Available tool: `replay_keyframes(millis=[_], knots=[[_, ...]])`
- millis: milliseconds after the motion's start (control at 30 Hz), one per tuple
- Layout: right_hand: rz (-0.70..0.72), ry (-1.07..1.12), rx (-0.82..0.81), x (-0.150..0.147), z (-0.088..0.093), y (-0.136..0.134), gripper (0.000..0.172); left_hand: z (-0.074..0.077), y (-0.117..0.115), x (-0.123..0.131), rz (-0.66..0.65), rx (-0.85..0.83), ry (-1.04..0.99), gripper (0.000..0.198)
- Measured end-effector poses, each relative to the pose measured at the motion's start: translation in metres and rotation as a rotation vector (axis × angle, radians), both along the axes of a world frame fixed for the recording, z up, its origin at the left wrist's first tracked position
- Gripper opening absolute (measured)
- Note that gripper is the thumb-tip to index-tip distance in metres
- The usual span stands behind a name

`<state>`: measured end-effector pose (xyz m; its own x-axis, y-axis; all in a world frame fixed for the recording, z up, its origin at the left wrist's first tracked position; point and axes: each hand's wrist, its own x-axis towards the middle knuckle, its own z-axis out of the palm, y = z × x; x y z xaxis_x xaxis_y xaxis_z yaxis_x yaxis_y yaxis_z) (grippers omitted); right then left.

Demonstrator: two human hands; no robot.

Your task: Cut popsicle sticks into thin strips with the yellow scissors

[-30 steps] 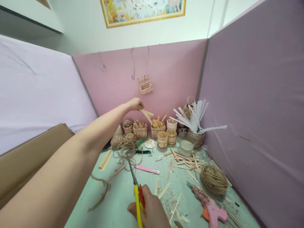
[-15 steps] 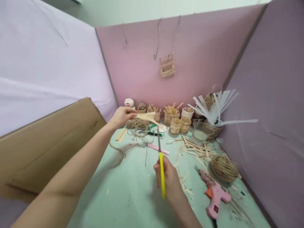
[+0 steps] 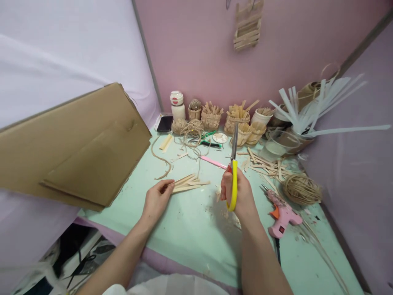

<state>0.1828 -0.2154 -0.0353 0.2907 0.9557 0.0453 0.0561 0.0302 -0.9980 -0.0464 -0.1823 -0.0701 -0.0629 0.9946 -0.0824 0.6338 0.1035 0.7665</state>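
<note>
My left hand (image 3: pixel 158 201) pinches a small bunch of thin wooden strips (image 3: pixel 188 184) at one end, low over the front of the green table (image 3: pixel 190 229). The strips fan out to the right. In my right hand (image 3: pixel 241 192) is a pair of scissors (image 3: pixel 234 180) with yellow handles, blades together and pointing up and away from me. A pink pen-like tool (image 3: pixel 214 162) lies just beyond, between the two hands. Green-handled pliers (image 3: pixel 210 144) lie farther back beside loose twine (image 3: pixel 193 129).
A cardboard sheet (image 3: pixel 92 151) leans at the left. Woven baskets of wood pieces (image 3: pixel 211 119) line the back. On the right are scattered sticks (image 3: pixel 264 162), a twine ball (image 3: pixel 302 189), a pink glue gun (image 3: pixel 281 217) and a plastic cup (image 3: pixel 278 146). A small wooden rack (image 3: pixel 248 30) hangs on the wall.
My left hand has come down and toward me with the wooden strips, from near the baskets. My right hand still holds the scissors upright. The view has tilted down.
</note>
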Motion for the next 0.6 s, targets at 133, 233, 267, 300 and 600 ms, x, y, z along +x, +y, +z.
replay_keyframes(millis=[133,233,267,300,600], knots=[[-0.016,-0.025,0.018,0.001,-0.004,0.001,0.039,0.001,-0.002,-0.003,-0.056,0.188,0.156,0.030],[-0.007,-0.030,0.016,0.001,-0.006,0.001,0.039,0.007,0.002,0.001,-0.052,0.328,0.228,0.027],[-0.009,-0.027,0.017,0.001,-0.006,0.001,0.039,0.010,0.004,0.004,-0.070,0.344,0.224,0.026],[-0.009,-0.027,0.018,0.001,-0.006,0.001,0.038,0.013,0.007,0.007,-0.107,0.352,0.207,0.025],[0.014,-0.094,-0.022,0.001,-0.003,-0.001,0.038,0.020,0.021,0.049,-0.560,0.286,0.353,0.018]])
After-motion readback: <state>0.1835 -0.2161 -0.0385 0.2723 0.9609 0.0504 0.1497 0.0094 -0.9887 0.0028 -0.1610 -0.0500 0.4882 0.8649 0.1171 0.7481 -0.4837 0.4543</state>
